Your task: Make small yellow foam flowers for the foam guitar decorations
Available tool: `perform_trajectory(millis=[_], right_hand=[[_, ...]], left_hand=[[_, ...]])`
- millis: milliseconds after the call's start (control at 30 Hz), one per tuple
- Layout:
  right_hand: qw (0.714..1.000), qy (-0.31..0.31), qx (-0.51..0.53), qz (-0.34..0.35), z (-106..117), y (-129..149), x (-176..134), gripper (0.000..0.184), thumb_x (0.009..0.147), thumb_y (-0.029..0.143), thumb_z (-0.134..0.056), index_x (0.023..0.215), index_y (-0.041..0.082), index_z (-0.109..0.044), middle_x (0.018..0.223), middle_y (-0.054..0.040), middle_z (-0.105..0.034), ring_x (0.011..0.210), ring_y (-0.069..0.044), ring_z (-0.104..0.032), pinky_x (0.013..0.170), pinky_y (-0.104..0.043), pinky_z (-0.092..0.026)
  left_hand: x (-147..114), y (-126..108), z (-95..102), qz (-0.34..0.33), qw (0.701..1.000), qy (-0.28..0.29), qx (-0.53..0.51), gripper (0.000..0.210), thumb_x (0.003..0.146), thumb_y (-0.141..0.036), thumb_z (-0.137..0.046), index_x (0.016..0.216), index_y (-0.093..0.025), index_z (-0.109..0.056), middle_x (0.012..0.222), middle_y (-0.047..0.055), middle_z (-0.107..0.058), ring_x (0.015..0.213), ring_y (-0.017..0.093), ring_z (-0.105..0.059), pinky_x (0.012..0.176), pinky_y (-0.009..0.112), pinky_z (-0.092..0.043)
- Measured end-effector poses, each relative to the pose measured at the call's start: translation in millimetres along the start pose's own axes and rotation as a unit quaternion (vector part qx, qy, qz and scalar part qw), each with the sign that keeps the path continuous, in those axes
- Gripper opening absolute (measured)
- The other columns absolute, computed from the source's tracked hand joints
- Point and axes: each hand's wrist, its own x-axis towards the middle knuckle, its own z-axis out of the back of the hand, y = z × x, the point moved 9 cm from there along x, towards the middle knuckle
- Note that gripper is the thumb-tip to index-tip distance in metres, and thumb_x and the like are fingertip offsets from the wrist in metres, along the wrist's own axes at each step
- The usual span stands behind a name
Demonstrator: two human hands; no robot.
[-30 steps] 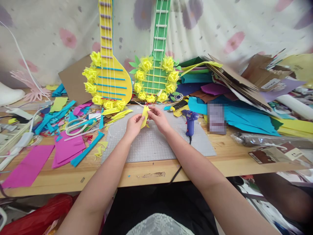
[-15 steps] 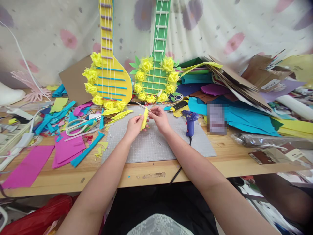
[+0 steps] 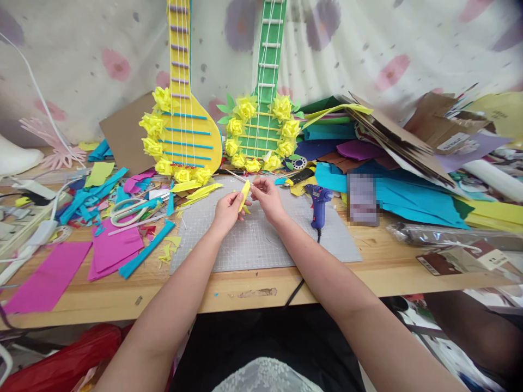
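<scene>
Over the cutting mat (image 3: 229, 256), my left hand (image 3: 227, 212) is closed, pinching a folded strip of yellow paper (image 3: 244, 195) between thumb and fingers. My right hand (image 3: 266, 197) is closed close beside it, gripping a thin pale stick (image 3: 235, 175) that points to the upper left across the paper's top. Its fingertips meet the paper's upper right edge; whether they also grip the paper I cannot tell. More yellow paper strips (image 3: 202, 194) lie left of the hands. A blue glue gun (image 3: 318, 204) rests on the mat's right side.
Behind the mat stand a yellow paper guitar (image 3: 196, 128) and a green paper guitar (image 3: 263, 128), both trimmed with yellow paper flowers. White-handled scissors (image 3: 126, 212), magenta sheets (image 3: 116, 247) and scraps lie left. Blue paper (image 3: 417, 198) and cardboard (image 3: 404, 139) are piled right.
The yellow paper has turned slightly in my fingers and looks narrower. Both hands stay almost in place, and the stick is still in my right hand.
</scene>
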Motion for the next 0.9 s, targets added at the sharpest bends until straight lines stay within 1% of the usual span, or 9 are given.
perform_trajectory(millis=[100,167,300,367,500,600,700,800,900], right_hand=[[0.997,0.031,0.035,-0.066,-5.3,-13.8,0.7,0.04,0.06,0.053,-0.064,0.078,0.019,-0.05,0.069,0.0042,-0.054,0.052,-0.004,-0.047,0.051,-0.02,-0.039],[0.993,0.068,0.036,-0.093,-11.2,-18.6,-0.7,0.043,0.059,0.057,-0.063,0.073,0.018,-0.051,0.063,0.0045,-0.052,0.05,-0.004,-0.046,0.049,-0.02,-0.037],[0.993,0.096,-0.025,-0.063,-12.4,-10.8,-2.8,0.041,0.053,0.052,-0.071,0.064,0.017,-0.053,0.05,0.0076,-0.044,0.043,-0.002,-0.036,0.042,-0.018,-0.029],[0.991,0.105,-0.04,-0.073,-11.9,-11.0,-4.1,0.039,0.053,0.049,-0.072,0.064,0.016,-0.054,0.046,0.0082,-0.043,0.04,-0.002,-0.034,0.04,-0.018,-0.026],[0.988,0.115,-0.018,-0.098,-11.2,-14.6,-4.1,0.039,0.051,0.047,-0.073,0.064,0.016,-0.054,0.048,0.0065,-0.049,0.042,-0.004,-0.042,0.042,-0.019,-0.032],[0.99,0.104,0.003,-0.097,-9.0,-14.9,-2.2,0.038,0.051,0.045,-0.074,0.065,0.016,-0.054,0.055,0.0046,-0.055,0.046,-0.005,-0.047,0.045,-0.019,-0.037],[0.991,0.094,0.015,-0.093,-7.7,-13.4,-1.3,0.037,0.052,0.044,-0.073,0.066,0.017,-0.054,0.057,0.0035,-0.058,0.048,-0.005,-0.049,0.047,-0.019,-0.038],[0.99,0.093,0.025,-0.1,-8.1,-12.8,-2.3,0.037,0.053,0.045,-0.073,0.068,0.016,-0.055,0.058,0.0031,-0.058,0.047,-0.005,-0.049,0.047,-0.019,-0.038],[0.987,0.111,0.016,-0.116,-10.9,-15.3,-4.2,0.036,0.054,0.043,-0.073,0.07,0.016,-0.056,0.059,0.0018,-0.06,0.046,-0.004,-0.047,0.045,-0.019,-0.037]], left_hand=[[2.1,3.0,1.3,-0.002,1.0,-0.001,0.01,0.029,0.079,-0.039,-0.05,0.089,-0.013,-0.058,0.075,0.005,-0.065,0.046,0.006,-0.053,0.04,0.017,-0.043],[3.6,4.7,2.0,-0.009,1.0,0.002,0.025,0.028,0.078,-0.039,-0.051,0.089,-0.015,-0.058,0.074,0.004,-0.064,0.045,0.005,-0.052,0.04,0.016,-0.042],[5.5,4.6,3.1,-0.041,0.997,0.008,0.069,0.025,0.077,-0.039,-0.053,0.086,-0.016,-0.059,0.068,0.0,-0.061,0.039,0.003,-0.044,0.038,0.015,-0.038],[5.8,4.6,3.6,-0.049,0.995,0.01,0.084,0.024,0.077,-0.039,-0.053,0.086,-0.017,-0.06,0.067,0.0,-0.061,0.039,0.003,-0.042,0.038,0.016,-0.036],[5.9,4.2,1.7,-0.053,0.993,0.031,0.104,0.024,0.079,-0.039,-0.05,0.08,-0.017,-0.059,0.064,0.0,-0.058,0.039,0.004,-0.041,0.037,0.016,-0.033],[5.6,6.4,-1.6,-0.038,0.992,0.056,0.107,0.03,0.08,-0.042,-0.048,0.069,-0.016,-0.057,0.049,-0.003,-0.046,0.035,0.004,-0.036,0.035,0.017,-0.029],[5.2,10.0,-2.5,-0.01,0.994,0.062,0.085,0.034,0.079,-0.044,-0.05,0.06,-0.016,-0.051,0.043,-0.006,-0.034,0.034,0.004,-0.032,0.034,0.016,-0.027],[4.9,11.5,-2.7,0.006,0.996,0.06,0.06,0.034,0.079,-0.043,-0.051,0.059,-0.016,-0.048,0.045,-0.006,-0.033,0.034,0.003,-0.031,0.034,0.016,-0.027],[4.8,12.0,-2.8,0.01,0.997,0.058,0.049,0.034,0.079,-0.043,-0.051,0.059,-0.016,-0.047,0.045,-0.007,-0.033,0.034,0.003,-0.03,0.033,0.016,-0.028]])
